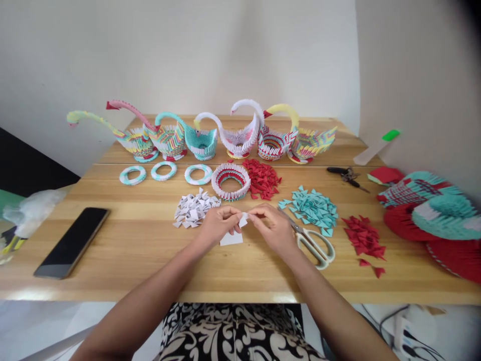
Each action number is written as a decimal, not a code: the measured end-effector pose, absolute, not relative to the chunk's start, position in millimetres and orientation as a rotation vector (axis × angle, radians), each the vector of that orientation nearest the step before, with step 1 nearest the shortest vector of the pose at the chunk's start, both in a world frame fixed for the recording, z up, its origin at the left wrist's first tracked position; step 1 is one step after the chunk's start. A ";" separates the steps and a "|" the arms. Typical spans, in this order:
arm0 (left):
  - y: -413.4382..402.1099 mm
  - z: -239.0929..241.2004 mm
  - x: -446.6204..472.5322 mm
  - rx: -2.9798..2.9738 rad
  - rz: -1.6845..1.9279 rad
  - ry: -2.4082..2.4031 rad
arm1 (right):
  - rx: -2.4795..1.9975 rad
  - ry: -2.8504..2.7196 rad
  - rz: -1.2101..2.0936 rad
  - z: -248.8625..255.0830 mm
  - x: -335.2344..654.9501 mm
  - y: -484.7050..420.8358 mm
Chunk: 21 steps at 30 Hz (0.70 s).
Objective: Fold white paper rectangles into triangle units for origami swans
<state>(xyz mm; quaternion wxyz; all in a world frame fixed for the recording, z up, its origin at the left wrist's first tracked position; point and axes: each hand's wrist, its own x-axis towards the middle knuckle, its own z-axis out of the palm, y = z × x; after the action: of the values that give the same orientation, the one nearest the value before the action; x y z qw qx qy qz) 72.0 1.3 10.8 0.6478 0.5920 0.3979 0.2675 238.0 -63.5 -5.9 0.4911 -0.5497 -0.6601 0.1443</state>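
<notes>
My left hand [218, 224] and my right hand [273, 225] meet over the middle of the wooden table [131, 250], fingers pinched together on a small white paper piece [243, 219]. A flat white paper slip [231, 239] lies on the table just under them. Behind my left hand sits a heap of folded white paper triangles [194, 208]. Cream-handled scissors [313, 243] lie beside my right hand.
Several paper swans [233, 135] line the back edge, with three paper rings [163, 171] and a half-built round base [230, 180] in front. Red triangles [263, 179], teal triangles [311, 208] and more red ones [364, 238] lie about. A black phone [72, 242] lies left; dark pliers [347, 175] and large paper models [432, 215] right.
</notes>
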 end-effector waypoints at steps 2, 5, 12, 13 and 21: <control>1.1 11.4 72.0 1.307 0.622 0.904 | -1.268 -1.692 0.249 -3.6 239.3 -63.3; 0.6 11.7 72.0 1.159 0.618 0.843 | -1.191 -1.814 0.113 0.1 240.9 -64.1; 2.8 11.8 68.3 1.034 0.548 0.736 | -1.215 -1.934 -0.014 -1.0 244.4 -68.8; 3.4 12.0 67.7 1.060 0.541 0.723 | -1.210 -1.942 -0.024 -2.1 245.1 -69.0; 6.3 13.2 69.6 1.224 0.647 0.793 | -1.193 -1.872 0.169 0.2 245.9 -66.3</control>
<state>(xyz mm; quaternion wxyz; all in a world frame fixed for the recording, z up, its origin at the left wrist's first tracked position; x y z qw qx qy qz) 69.6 6.3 13.2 0.6982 0.5492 0.3559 0.2902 245.9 -66.3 0.2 0.4419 -0.4806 -0.7544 0.0680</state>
